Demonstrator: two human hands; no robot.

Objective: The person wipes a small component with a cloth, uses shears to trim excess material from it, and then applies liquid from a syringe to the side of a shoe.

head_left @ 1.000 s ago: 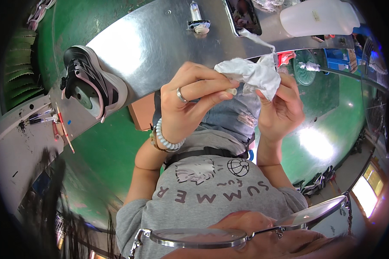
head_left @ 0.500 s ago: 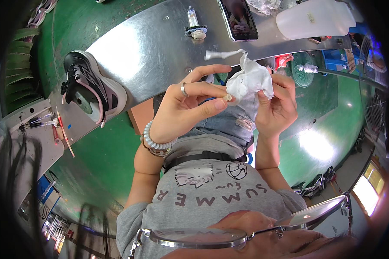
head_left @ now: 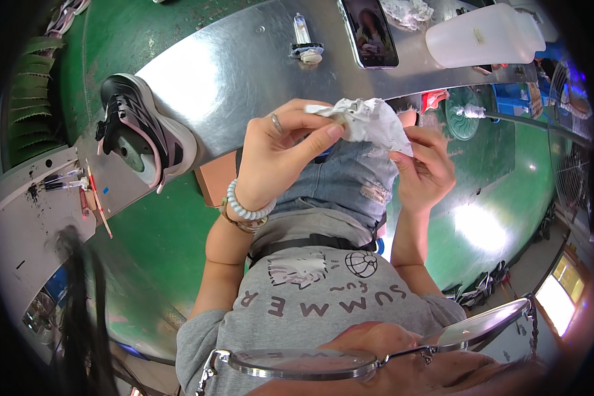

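A crumpled white cloth (head_left: 369, 124) is stretched between my two hands, above my lap and close to the table edge. My left hand (head_left: 280, 148) pinches its left end between thumb and forefinger. At the other end, the thumb and fingers of my right hand (head_left: 424, 162) grip the cloth's lower right corner. Whether anything is tucked inside the folds is hidden. Away to the left, a black, white and pink sneaker (head_left: 142, 129) rests at the edge of the metal table, apart from both hands.
On the metal table (head_left: 244, 59) stand a small clear bottle with a dark base (head_left: 303, 39), a phone (head_left: 371, 36), crumpled plastic (head_left: 409, 13) and a translucent white jug (head_left: 482, 36). Thin brushes (head_left: 98, 198) lie at the left. A fan (head_left: 571, 125) stands at the right.
My left hand has shifted from holding a small pale piece beside the cloth to pinching the cloth's left end. The cloth is now spread wider, and its upright strip no longer shows.
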